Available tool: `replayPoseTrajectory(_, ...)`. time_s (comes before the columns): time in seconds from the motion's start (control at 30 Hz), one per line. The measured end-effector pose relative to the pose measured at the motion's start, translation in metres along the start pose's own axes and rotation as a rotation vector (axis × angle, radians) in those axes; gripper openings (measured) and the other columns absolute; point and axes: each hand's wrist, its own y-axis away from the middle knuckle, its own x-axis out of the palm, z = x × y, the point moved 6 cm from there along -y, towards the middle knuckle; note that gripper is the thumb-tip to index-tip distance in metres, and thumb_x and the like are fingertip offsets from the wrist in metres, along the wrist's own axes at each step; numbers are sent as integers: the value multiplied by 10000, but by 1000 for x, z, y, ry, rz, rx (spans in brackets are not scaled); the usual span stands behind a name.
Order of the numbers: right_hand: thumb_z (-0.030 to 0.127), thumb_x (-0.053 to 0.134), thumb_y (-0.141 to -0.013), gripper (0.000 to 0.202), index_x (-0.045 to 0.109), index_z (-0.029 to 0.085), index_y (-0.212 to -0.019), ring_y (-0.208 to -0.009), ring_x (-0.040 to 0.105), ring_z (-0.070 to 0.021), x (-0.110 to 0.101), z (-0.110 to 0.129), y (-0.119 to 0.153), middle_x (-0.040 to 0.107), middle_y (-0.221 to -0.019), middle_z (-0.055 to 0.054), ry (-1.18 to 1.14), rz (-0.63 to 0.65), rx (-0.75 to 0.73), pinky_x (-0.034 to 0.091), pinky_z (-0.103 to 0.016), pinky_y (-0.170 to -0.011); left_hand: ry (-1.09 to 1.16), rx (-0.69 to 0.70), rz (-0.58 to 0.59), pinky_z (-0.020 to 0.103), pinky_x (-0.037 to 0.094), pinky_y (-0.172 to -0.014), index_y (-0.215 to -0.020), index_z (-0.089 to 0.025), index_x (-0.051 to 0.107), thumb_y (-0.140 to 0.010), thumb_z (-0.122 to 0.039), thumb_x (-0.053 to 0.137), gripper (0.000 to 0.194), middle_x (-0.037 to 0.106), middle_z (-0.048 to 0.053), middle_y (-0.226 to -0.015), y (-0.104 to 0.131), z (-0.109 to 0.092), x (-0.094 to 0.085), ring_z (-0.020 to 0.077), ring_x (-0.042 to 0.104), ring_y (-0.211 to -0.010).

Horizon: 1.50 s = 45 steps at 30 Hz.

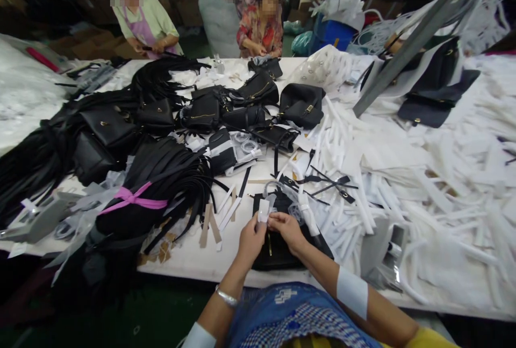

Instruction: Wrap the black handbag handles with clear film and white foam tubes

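Observation:
A small white tag (263,210) is pinched upright between the thumb and fingers of my left hand (253,238). My right hand (287,229) is closed at the tag's right edge, its fingertips pressed together there. Thin clear plastic shows around the fingers, and I cannot make out how it joins the tag. Under both hands lies a black bag (278,259) with a gold zip pull, near the table's front edge. A white wrapped strip (308,216) rests on the bag's right side.
Black bags (302,105) and bundles of black straps (161,170), one tied with a pink ribbon (135,199), cover the left and middle. White strips (355,176) are heaped at right. A grey metal pole (419,41) slants over the table. Two tape dispensers and several people are around.

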Motion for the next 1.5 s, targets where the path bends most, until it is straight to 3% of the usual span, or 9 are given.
replayPoseTrajectory(0.13, 390, 809, -567, 367, 710, 126, -801, -613, 599, -141, -1, 1, 0, 686, -692, -38, -12, -33, 17, 489, -304, -683, 45, 14, 88, 408, 395, -991, -1016, -190, 714, -746, -305, 622, 308, 711, 84, -1073, -10, -6, -12, 293, 595, -1089)
replayPoseTrajectory(0.27, 421, 808, -576, 383, 726, 142, -826, -657, 617, -155, 3, 1, 7, 705, -757, -47, -52, -88, -21, 494, -314, -722, -89, 56, 61, 425, 395, -981, -1096, -206, 689, -770, -306, 609, 350, 677, 97, -1144, -14, -4, -13, 313, 581, -1120)
replayPoseTrajectory(0.4, 464, 743, -673, 396, 725, 162, -928, -806, 638, -194, 17, 6, 17, 715, -873, -60, -53, -16, -60, 488, -324, -799, -84, 45, 69, 431, 412, -961, -1126, -206, 673, -793, -319, 597, 359, 666, 101, -1164, -16, 6, -14, 316, 580, -1121)
replayPoseTrajectory(0.63, 504, 694, -708, 447, 713, 172, -1008, -863, 633, -232, 16, 7, 18, 712, -920, -69, 83, -139, -100, 502, -346, -779, 212, 15, 201, 382, 343, -1057, -1146, -204, 655, -803, -342, 613, 372, 630, 74, -1237, -18, 13, -13, 252, 532, -1194)
replayPoseTrajectory(0.77, 515, 627, -771, 456, 697, 168, -1058, -879, 629, -225, 17, 6, 18, 706, -956, -77, 150, -108, -111, 495, -332, -760, 408, -63, 257, 377, 421, -984, -1102, -170, 661, -753, -338, 676, 388, 666, 111, -1168, -22, 14, -16, 248, 596, -1101)
replayPoseTrajectory(1.0, 481, 717, -694, 495, 693, 152, -1063, -867, 656, -259, 20, 0, 17, 726, -928, -87, 148, -137, -147, 505, -380, -807, 423, -142, 278, 391, 456, -929, -1040, -121, 677, -717, -361, 705, 403, 696, 145, -1082, -27, 25, -18, 260, 634, -1019)
replayPoseTrajectory(1.23, 512, 642, -757, 452, 708, 165, -1039, -885, 649, -262, 17, -1, 22, 727, -915, -64, 219, -211, -201, 511, -368, -807, 390, -98, 258, 357, 464, -912, -1061, -144, 659, -708, -368, 724, 423, 699, 118, -1074, -27, 23, -17, 232, 631, -1009)
replayPoseTrajectory(1.33, 555, 570, -796, 472, 723, 151, -984, -840, 652, -245, 16, 2, 24, 724, -879, -75, 234, -220, -170, 508, -360, -789, 361, -115, 294, 359, 486, -870, -1032, -112, 667, -696, -373, 733, 430, 716, 133, -1010, -28, 27, -15, 239, 654, -944)
replayPoseTrajectory(1.5, 593, 506, -815, 532, 726, 118, -910, -793, 655, -238, 13, 3, 26, 720, -817, -107, 164, -266, -100, 491, -337, -742, 325, -101, 234, 358, 485, -873, -1035, -100, 676, -703, -371, 726, 432, 711, 148, -1029, -29, 34, -16, 241, 652, -950)
